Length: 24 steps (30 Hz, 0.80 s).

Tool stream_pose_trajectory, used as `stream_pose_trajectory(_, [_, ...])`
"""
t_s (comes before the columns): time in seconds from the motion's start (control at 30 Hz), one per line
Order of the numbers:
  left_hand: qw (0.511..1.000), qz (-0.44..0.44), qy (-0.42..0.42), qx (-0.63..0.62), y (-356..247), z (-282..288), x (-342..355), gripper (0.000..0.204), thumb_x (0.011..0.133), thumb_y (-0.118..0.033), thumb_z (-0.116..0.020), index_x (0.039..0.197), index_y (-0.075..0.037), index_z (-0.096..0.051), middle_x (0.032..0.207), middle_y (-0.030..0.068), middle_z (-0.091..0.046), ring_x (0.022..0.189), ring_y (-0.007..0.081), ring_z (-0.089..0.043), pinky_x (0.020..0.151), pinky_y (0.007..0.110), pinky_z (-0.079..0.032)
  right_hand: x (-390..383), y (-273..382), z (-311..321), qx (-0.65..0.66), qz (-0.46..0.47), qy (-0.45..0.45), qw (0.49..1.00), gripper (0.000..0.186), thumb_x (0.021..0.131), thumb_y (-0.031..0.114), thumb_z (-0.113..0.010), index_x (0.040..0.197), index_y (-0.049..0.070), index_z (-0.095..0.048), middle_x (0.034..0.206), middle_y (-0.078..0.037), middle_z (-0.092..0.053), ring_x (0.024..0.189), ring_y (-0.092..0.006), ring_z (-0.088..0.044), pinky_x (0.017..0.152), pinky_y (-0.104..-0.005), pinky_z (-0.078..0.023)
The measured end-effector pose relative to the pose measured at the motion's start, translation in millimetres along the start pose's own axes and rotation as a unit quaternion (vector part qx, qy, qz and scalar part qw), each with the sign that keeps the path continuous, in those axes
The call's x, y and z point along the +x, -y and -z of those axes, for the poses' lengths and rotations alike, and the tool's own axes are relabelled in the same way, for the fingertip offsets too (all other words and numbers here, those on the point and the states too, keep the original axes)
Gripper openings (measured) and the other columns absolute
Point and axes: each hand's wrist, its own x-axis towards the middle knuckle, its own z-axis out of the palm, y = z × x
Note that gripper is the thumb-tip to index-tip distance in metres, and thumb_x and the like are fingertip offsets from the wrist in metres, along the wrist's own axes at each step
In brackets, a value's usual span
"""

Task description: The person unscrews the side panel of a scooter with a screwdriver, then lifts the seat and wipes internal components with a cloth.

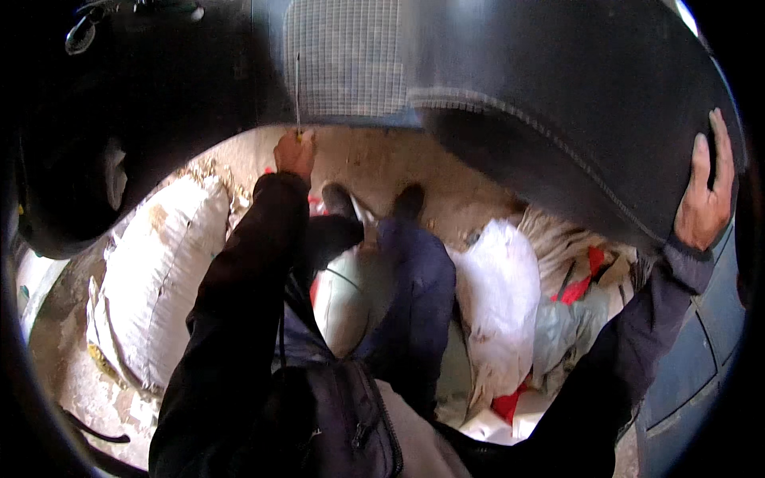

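Dark zip-fronted fabric jacket fills the bottom centre of the frame, its sleeves reaching up both sides. At upper centre-left, the left hand is closed around the lower end of a thin, straight metal tool with a bit of yellow at its grip; the shaft points upward before a grey grid-patterned panel. That panel lies on a large, curved, black rubber-like piece spanning the top of the frame. At right, the right hand rests against the piece's outer edge, fingers extended, gripping nothing visible. A stuffed white woven sack lies at left, a crumpled white bag right of centre.
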Motion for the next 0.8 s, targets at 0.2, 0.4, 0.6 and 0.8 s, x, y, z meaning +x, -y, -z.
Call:
stream_pose_trajectory(0.2, [0.976, -0.144, -0.069, 0.148, -35, -2, 38, 0.040, 0.084, -0.038, -0.056, 0.077, 0.001, -0.058, 0.081, 0.0219, -0.056, 0.081, 0.0406, -0.054, 0.073, 0.047, -0.043, -8, 6, 11, -0.001, 0.005, 0.007, 1.000, 0.038, 0.094, 0.032, -0.049, 0.127, 0.013, -0.053, 0.130, -0.010, -0.051, 0.123, -0.0230, -0.046, 0.105, -0.0341, -0.035])
stream_pose_trajectory(0.4, [0.967, -0.148, -0.105, 0.180, -48, -11, 49, 0.045, 0.084, -0.041, -0.059, 0.076, 0.003, -0.055, 0.082, 0.0214, -0.051, 0.077, 0.0389, -0.052, 0.070, 0.046, -0.041, 0, 0, 7, -0.005, 0.011, -0.005, 1.000, 0.042, 0.093, 0.039, -0.047, 0.128, 0.016, -0.053, 0.131, -0.007, -0.051, 0.125, -0.0233, -0.044, 0.106, -0.0365, -0.034])
stream_pose_trajectory(0.6, [0.975, -0.102, -0.080, 0.180, -44, -17, 52, 0.048, 0.079, -0.044, -0.064, 0.077, 0.004, -0.057, 0.083, 0.0217, -0.050, 0.078, 0.0391, -0.052, 0.072, 0.046, -0.043, -2, -4, 5, -0.024, 0.004, -0.016, 1.000, 0.035, 0.095, 0.028, -0.050, 0.125, 0.013, -0.055, 0.129, -0.006, -0.053, 0.122, -0.0195, -0.047, 0.105, -0.0313, -0.034])
stream_pose_trajectory(0.8, [0.970, -0.119, -0.061, 0.201, -41, -19, 64, 0.041, 0.075, -0.040, -0.069, 0.086, -0.001, -0.064, 0.091, 0.0216, -0.052, 0.082, 0.0385, -0.056, 0.074, 0.043, -0.046, -5, 5, 4, 0.042, -0.025, -0.027, 0.998, 0.033, 0.095, 0.025, -0.050, 0.123, 0.010, -0.057, 0.126, -0.005, -0.055, 0.119, -0.0166, -0.049, 0.102, -0.0272, -0.035])
